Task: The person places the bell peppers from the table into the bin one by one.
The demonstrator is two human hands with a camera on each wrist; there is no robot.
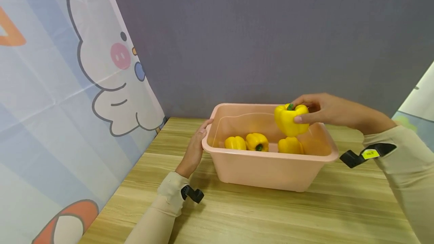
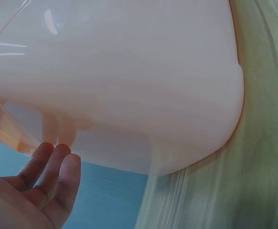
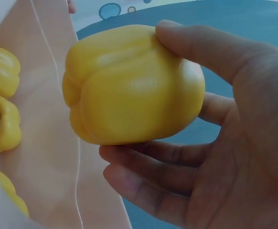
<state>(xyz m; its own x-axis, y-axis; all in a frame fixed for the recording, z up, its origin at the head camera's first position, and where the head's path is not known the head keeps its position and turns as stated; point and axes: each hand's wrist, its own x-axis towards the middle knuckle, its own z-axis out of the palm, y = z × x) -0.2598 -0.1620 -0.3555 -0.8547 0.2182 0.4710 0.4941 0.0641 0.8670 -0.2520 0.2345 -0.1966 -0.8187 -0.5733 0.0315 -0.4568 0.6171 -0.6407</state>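
Observation:
A yellow bell pepper [image 1: 292,123] with a green stem is held by my right hand [image 1: 315,110] above the right part of a pink plastic basin [image 1: 257,168]. In the right wrist view, the thumb presses one side of the pepper [image 3: 134,90] and the fingers support the other. Inside the basin lie three more yellow bell peppers: one on the left [image 1: 235,143], one beside it with its stem showing [image 1: 257,141], and one below the held pepper [image 1: 290,146]. At the basin's left end, my left hand [image 1: 194,148] touches the outer wall just under the rim, its fingers fairly straight.
The basin stands on a wood-grain table [image 1: 264,214]. Behind it rises a dark grey panel [image 1: 257,40]. A cartoon-printed sheet [image 1: 51,97] hangs along the left, and another printed sheet [image 1: 420,101] shows at the right edge.

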